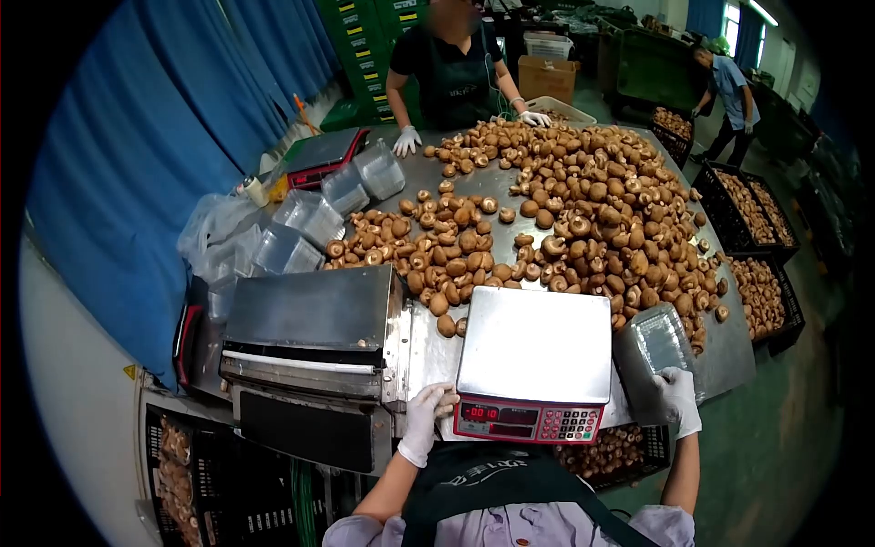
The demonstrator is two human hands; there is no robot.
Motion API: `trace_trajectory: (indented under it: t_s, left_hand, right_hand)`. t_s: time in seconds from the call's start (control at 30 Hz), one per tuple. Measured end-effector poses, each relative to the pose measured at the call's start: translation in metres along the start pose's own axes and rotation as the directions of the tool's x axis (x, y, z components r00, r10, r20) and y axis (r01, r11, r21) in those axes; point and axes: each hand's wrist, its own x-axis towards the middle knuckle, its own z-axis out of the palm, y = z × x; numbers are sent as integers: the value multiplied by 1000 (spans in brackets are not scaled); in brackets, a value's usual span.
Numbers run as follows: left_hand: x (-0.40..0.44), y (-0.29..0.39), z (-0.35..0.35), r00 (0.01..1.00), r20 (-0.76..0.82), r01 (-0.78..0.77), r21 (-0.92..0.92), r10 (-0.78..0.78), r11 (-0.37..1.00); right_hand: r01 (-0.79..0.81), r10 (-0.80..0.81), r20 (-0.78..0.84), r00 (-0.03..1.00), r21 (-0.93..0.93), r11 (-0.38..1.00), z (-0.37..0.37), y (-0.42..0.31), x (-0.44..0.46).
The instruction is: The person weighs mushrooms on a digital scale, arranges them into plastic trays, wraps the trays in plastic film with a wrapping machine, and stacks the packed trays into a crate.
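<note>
A red digital scale (pixel 533 346) with a bare silver platform stands at the table's near edge, its display lit. My gloved left hand (pixel 427 421) is at the scale's left front corner, fingers bent; whether it grips anything is unclear. On the right, my gloved right hand (pixel 676 401) holds the near right edge of a clear plastic tray stack (pixel 658 351). Brown mushrooms (pixel 620 210) lie in a large heap behind the scale, with a smaller group (pixel 447 242) to its left. A metal wrapping machine (pixel 310 310) sits left of the scale.
Clear plastic trays (pixel 310 217) and a second scale (pixel 324 157) are at the back left. A person (pixel 451 77) in gloves stands across the table (pixel 729 360); another person (pixel 732 91) bends at the back right. Mushroom crates (pixel 761 296) stand on the right floor.
</note>
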Motion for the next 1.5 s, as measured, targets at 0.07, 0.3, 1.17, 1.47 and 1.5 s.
trace_trajectory:
  t_s: [0.07,0.3,1.17,1.47,1.5]
  left_hand:
    - [16,-8,-1,1000,4,-18,-48,18,999]
    - [74,-17,-11,998,25,67,-418,-62,906]
    - [211,-2,47,989,143,124,-915,21,383]
    - [239,0,41,965,220,154,-915,143,373]
    - [242,4,41,955,252,187,-919,153,348]
  right_hand:
    - [-204,174,118,978,346,916,3,10,2]
    - [-65,59,39,998,196,978,-8,-11,-1]
    - [61,-395,464,793,585,809,95,-257,224]
    - [-97,-349,404,846,759,644,245,-317,318]
    - [-154,-326,466,823,734,661,248,-319,314]
